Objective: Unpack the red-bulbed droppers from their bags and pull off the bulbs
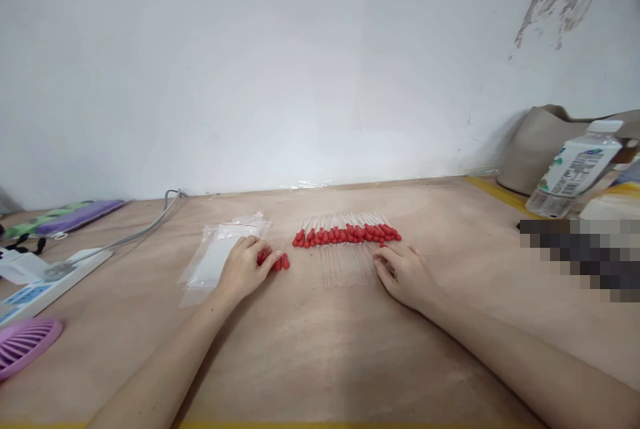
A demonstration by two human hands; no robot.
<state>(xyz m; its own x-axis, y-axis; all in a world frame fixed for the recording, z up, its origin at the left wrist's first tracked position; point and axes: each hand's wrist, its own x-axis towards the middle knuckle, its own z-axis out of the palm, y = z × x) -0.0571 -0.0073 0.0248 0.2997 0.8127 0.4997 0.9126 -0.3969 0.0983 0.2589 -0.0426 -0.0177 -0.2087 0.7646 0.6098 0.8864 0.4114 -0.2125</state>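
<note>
My left hand [246, 264] is closed, palm down, with thumb and fingers around several small red rubber bulbs [277, 265]. A loose bulb lies just to the right of its thumb. Under and beside that hand are clear zip bags [215, 252]. In the middle, a row of thin droppers with red bulbs [345, 234] lies with the stems pointing to the wall. Bare thin clear tubes [345, 268] lie in front of them. My right hand [404, 272] pinches what looks like a thin clear tube at their right end; its fingertips are partly hidden.
A power strip [60, 282] with a grey cable [150, 226], a pink fan [30, 346] and a purple pouch [80, 216] are on the left. To the right stand a bottle [575, 172] and a beige bag [525, 149]. The white wall [310, 69] bounds the table's back.
</note>
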